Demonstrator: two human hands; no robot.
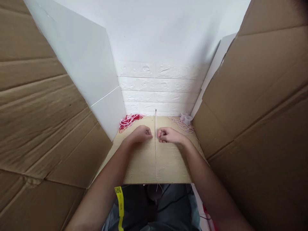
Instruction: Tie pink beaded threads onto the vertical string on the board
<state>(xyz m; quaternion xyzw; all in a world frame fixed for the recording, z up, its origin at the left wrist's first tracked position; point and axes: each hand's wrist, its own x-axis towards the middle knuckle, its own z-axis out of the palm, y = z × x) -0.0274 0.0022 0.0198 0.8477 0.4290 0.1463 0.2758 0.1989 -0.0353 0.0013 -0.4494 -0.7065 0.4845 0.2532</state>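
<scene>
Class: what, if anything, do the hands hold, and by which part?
Cannot be told: the left hand and right hand, both curled, flank a thin, pale cord, but anything pinched is too fine to see.

On the table, a cord runs between the hands, thread heaps behind.

The counter looks like matt, finely grained wood; the cord along it is textile, bumpy in its upper stretch; the red-and-white yarn is matt fibre. The side partitions are creased, matt cardboard; the brick-patterned wall is embossed; the dark trousers look like cloth.
</scene>
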